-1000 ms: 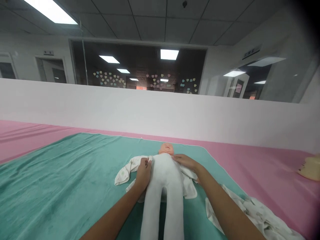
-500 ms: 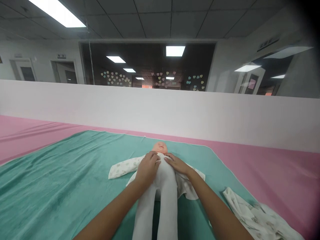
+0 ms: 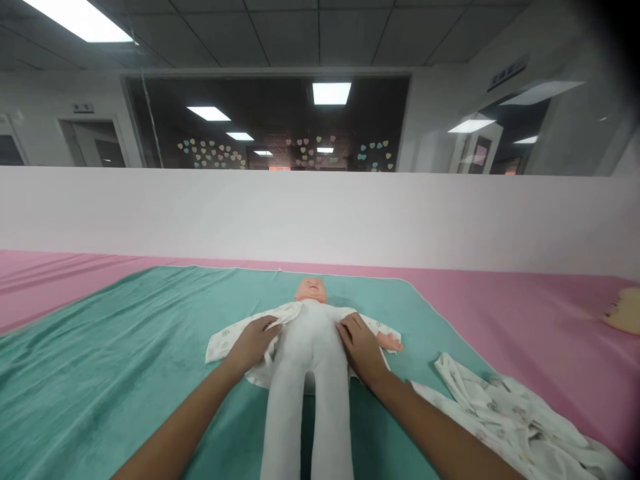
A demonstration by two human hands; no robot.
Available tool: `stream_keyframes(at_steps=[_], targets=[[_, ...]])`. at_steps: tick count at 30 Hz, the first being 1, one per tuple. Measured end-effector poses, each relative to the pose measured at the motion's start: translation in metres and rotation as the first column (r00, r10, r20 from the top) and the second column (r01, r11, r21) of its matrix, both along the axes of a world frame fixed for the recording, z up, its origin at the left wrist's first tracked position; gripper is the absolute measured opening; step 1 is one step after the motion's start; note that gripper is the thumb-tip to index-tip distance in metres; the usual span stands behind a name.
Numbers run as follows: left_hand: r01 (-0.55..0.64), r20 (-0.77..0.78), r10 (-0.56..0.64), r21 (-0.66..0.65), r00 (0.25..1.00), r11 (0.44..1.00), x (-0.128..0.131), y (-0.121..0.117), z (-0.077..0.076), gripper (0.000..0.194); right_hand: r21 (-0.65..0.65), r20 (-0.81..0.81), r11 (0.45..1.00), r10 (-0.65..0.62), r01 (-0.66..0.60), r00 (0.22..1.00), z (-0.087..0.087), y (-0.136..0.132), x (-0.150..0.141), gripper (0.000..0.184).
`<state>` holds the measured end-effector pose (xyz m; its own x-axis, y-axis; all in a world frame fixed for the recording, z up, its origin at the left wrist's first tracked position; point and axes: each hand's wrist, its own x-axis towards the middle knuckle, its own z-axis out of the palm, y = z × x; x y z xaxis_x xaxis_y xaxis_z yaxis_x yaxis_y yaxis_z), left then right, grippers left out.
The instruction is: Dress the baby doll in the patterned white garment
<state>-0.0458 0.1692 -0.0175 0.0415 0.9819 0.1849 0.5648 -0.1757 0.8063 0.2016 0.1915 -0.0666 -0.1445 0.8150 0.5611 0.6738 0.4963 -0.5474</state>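
Note:
A baby doll (image 3: 314, 333) with a white cloth body lies face up, its head away from me and its legs toward me. A white printed baby shirt (image 3: 225, 340) is on its arms and lies spread open at the front. At the doll's left side in the picture, my left hand (image 3: 257, 341) is closed on the shirt's front edge, beside a hanging tie. My right hand (image 3: 363, 345) is against the opposite side of the torso, its fingers bent and closed on the shirt there. One doll hand (image 3: 389, 341) shows at the right sleeve's end.
A teal blanket (image 3: 125, 360) lies beneath the doll over a pink surface (image 3: 480, 313). Crumpled white printed clothing (image 3: 520, 413) lies at the lower right. A beige object (image 3: 623, 312) is at the right edge. A low white partition (image 3: 300, 217) stands behind.
Both hands have moved apart from the doll's chest toward its sides, baring the white torso. The doll hand at the right sleeve now shows. The view has shifted slightly right.

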Motion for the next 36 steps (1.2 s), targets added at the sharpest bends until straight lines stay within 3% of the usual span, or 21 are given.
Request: stream_keyframes(at_steps=[2, 5, 10, 12, 13, 15, 17, 21, 24, 27, 31, 36], targets=[[0.067, 0.266, -0.041, -0.088, 0.963, 0.994, 0.003, -0.009, 0.012, 0.032, -0.104, -0.102, 0.994, -0.052, 0.041, 0.993, -0.004, -0.006, -0.004, 0.037], [0.246, 0.558, -0.125, -0.147, 0.82, 0.958, 0.008, -0.025, 0.027, 0.042, -0.247, -0.219, 0.969, -0.059, 0.003, 0.974, -0.009, -0.007, -0.008, 0.04], [0.476, 0.623, -0.301, -0.131, 0.722, 0.87, 0.01, -0.036, 0.033, 0.046, -0.4, -0.489, 0.886, 0.012, -0.236, 0.872, -0.009, -0.007, -0.011, 0.048], [0.443, 0.586, -0.325, -0.065, 0.742, 0.894, 0.011, -0.032, 0.03, 0.044, -0.424, -0.562, 0.84, 0.05, -0.339, 0.826, -0.006, -0.009, -0.011, 0.051], [0.37, 0.537, -0.298, -0.028, 0.789, 0.929, 0.011, -0.029, 0.027, 0.042, -0.431, -0.585, 0.819, 0.065, -0.378, 0.808, -0.005, -0.01, -0.011, 0.053], [0.158, 0.346, -0.163, 0.044, 0.924, 0.987, 0.011, -0.021, 0.021, 0.037, -0.456, -0.609, 0.787, 0.064, -0.416, 0.79, -0.005, -0.011, -0.009, 0.058], [0.005, 0.119, -0.021, 0.132, 0.993, 0.991, 0.012, -0.015, 0.013, 0.032, -0.5, -0.614, 0.755, 0.037, -0.425, 0.788, -0.006, -0.011, -0.007, 0.066], [-0.022, -0.174, 0.063, 0.229, 0.983, 0.973, 0.02, -0.014, 0.0, 0.025, -0.555, -0.634, 0.674, 0.038, -0.488, 0.773, -0.014, -0.008, -0.005, 0.076], [-0.072, -0.271, 0.142, 0.252, 0.952, 0.965, 0.03, -0.017, -0.004, 0.027, -0.56, -0.66, 0.626, 0.06, -0.543, 0.749, -0.015, -0.008, -0.006, 0.079], [-0.086, -0.144, 0.122, 0.235, 0.982, 0.968, 0.034, -0.017, -0.001, 0.027, -0.556, -0.69, 0.591, 0.063, -0.584, 0.721, -0.01, -0.014, -0.011, 0.08], [-0.071, 0.229, 0.029, 0.178, 0.973, 0.981, 0.032, -0.018, 0.01, 0.028, -0.52, -0.747, 0.55, 0.079, -0.654, 0.66, 0.003, -0.027, -0.022, 0.077], [0.161, 0.436, -0.195, 0.115, 0.879, 0.98, 0.029, -0.029, 0.028, 0.025, -0.436, -0.819, 0.51, 0.118, -0.742, 0.562, 0.008, -0.036, -0.036, 0.072]])
